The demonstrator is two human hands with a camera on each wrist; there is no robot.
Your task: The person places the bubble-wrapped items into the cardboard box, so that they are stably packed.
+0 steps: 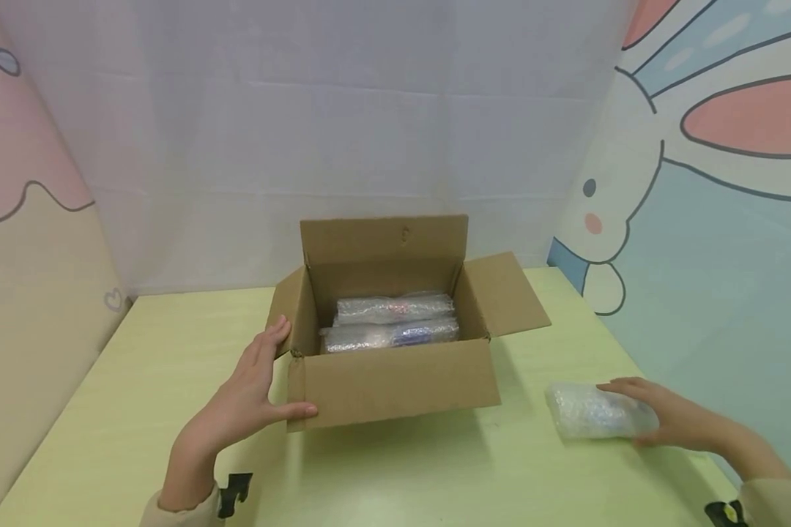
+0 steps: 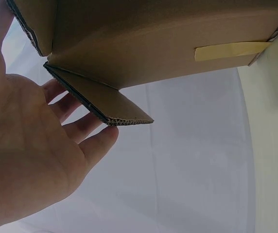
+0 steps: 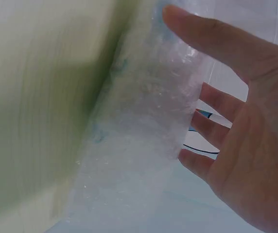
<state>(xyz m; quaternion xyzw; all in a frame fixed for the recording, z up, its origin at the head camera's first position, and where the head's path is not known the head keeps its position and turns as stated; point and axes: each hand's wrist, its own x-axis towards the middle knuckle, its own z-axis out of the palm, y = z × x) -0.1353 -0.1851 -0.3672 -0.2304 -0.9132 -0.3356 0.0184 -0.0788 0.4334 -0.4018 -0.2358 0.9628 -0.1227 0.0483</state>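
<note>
An open cardboard box stands in the middle of the table with two bubble-wrapped packages lying inside it. My left hand is spread at its front left corner, thumb on the front flap and fingers against the left flap. In the left wrist view, those fingers pass behind the side flap. To the right of the box, my right hand grips one end of another bubble-wrapped package. From the right wrist, the thumb lies across that package's wrap, with fingers on its far side.
The pale yellow-green table meets a white cloth backdrop behind the box. Cartoon-printed panels stand at both sides, with a rabbit panel close to my right hand. The box's right flap sticks outward.
</note>
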